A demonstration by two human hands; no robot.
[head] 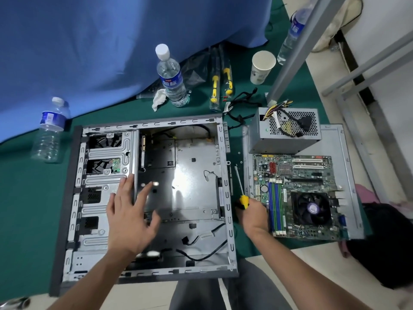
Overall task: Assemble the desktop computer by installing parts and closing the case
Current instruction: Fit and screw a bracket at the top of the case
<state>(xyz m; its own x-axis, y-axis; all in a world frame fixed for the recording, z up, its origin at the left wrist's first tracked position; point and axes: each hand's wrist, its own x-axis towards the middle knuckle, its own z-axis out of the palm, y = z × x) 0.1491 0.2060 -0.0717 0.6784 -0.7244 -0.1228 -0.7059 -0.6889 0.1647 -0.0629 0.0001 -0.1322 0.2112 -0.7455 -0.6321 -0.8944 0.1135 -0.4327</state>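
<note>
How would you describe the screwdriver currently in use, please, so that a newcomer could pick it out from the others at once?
Start at the open computer case lying on the green mat. Just beyond its right edge, beside the motherboard, the right hand grips a yellow-and-black-handled screwdriver, its shaft pointing away from the person. The other yellow-handled tools lie unheld, farther back near the paper cup.

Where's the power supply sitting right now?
In the head view, the power supply sits right of the open case, on the side panel just behind the motherboard.

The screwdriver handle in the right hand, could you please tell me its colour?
Yellow with black on the screwdriver handle, seen in the head view.
</note>
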